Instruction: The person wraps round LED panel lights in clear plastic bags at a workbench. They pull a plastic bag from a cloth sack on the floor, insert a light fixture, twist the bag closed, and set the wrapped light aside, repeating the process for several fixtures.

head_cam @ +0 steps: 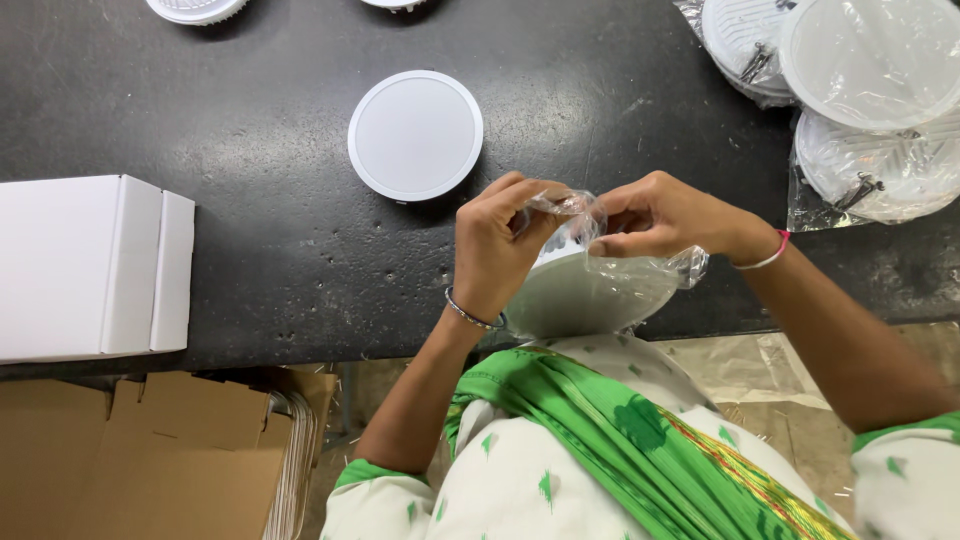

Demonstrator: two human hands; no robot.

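Green and white clothes (600, 450) lowest in view. Just above, left hand (495, 250) and right hand (655, 215), each grip pinched tight on the top of a clear plastic bag (575, 215). Hanging below both grips inside the bag, a round white light (580, 295), over the near edge of the black bench (250, 150). Farther back on the bench, another round white light (415, 135).

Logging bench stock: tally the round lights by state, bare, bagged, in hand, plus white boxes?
Bare round lights: 3, one whole, two cut off by the top edge
Bagged lights in the pile: 3
Bagged light in hand: 1, left hand, right hand
White box: 1
Total: 8
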